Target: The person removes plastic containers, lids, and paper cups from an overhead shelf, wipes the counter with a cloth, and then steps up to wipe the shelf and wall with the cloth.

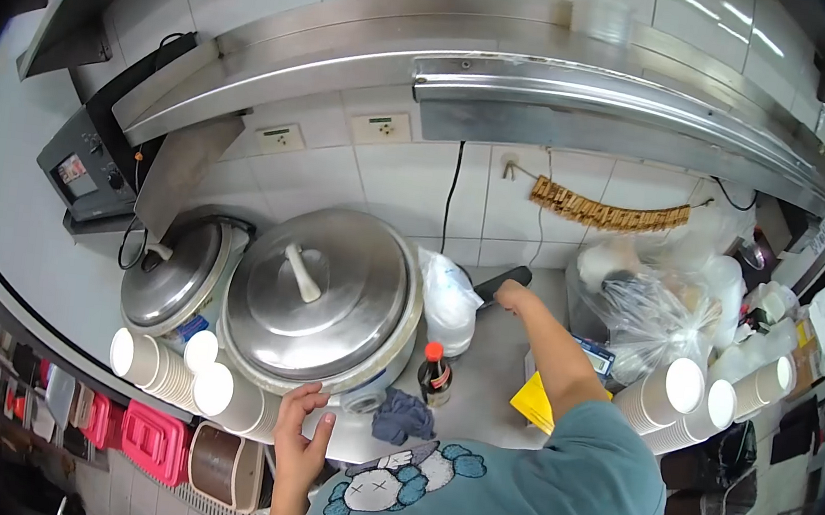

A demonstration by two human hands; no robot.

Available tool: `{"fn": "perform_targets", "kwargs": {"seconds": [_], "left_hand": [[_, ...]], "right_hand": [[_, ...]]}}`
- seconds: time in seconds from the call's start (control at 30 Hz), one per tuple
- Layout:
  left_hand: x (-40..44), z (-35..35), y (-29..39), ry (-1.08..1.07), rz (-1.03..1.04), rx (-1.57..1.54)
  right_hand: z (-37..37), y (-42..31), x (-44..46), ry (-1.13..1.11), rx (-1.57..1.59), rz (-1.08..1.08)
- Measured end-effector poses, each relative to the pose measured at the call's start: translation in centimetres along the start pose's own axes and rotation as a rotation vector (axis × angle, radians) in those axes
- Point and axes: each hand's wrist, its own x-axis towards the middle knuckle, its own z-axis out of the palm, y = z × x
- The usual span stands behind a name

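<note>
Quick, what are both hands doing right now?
Left hand: open, nothing visible in it.
Right hand: closed on a long black object.

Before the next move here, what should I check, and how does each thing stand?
1. Left hand holding nothing: ok.
2. Right hand firmly gripping the black object: cannot tell; it is at it, fingers mostly unseen.
3. Large lid on its pot: ok.
4. Sauce bottle upright, red cap on: ok.
5. Dark cloth folded neatly: not ok, bunched up beside the bottle.
6. What the pot contains: cannot tell, covered.
</note>
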Motion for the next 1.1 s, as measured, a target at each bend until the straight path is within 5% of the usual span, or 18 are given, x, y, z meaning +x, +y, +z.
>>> {"fn": "perform_targets", "kwargs": {"seconds": [0.07,0.23,0.3,0.37,0.43,0.5,0.6,0.67,0.97,1.1], "left_hand": [[1.0,0.4,0.5,-0.041,0.035,0.027],[2.8,1.6,0.0,-0.097,0.171,-0.011],[3.0,2.0,0.5,-0.108,0.149,-0.075],[3.3,2.5,0.8,-0.107,0.176,-0.131],[3.7,2.6,0.9,-0.107,0.212,-0.143],[4.1,2.8,0.6,-0.116,0.282,-0.136],[4.5,3.3,0.6,-0.068,0.304,-0.195],[5.0,3.6,0.9,-0.027,0.297,-0.184],[5.4,3.8,0.2,0.123,0.176,-0.113],[6.6,3.8,-0.5,0.174,0.126,-0.062]], "right_hand": [[-4.7,-1.2,-4.4,-0.013,-0.457,-0.500],[-19.4,-8.5,-31.0,-0.475,0.226,-1.062],[-26.0,-9.7,-36.1,-0.468,0.174,-1.305],[-31.3,-12.1,-38.1,-0.029,0.325,-1.556],[-37.5,-17.1,-37.7,0.689,0.226,-1.354],[-43.9,-20.8,-35.0,1.037,-0.176,-1.102],[-51.5,-23.4,-28.6,0.996,-0.308,-0.817],[-54.3,-23.3,-23.8,1.297,-1.051,-0.913],[-54.5,-28.2,-20.7,1.273,-0.957,-0.595],[-55.8,-28.7,-23.2,1.088,-1.027,-0.716]]}}
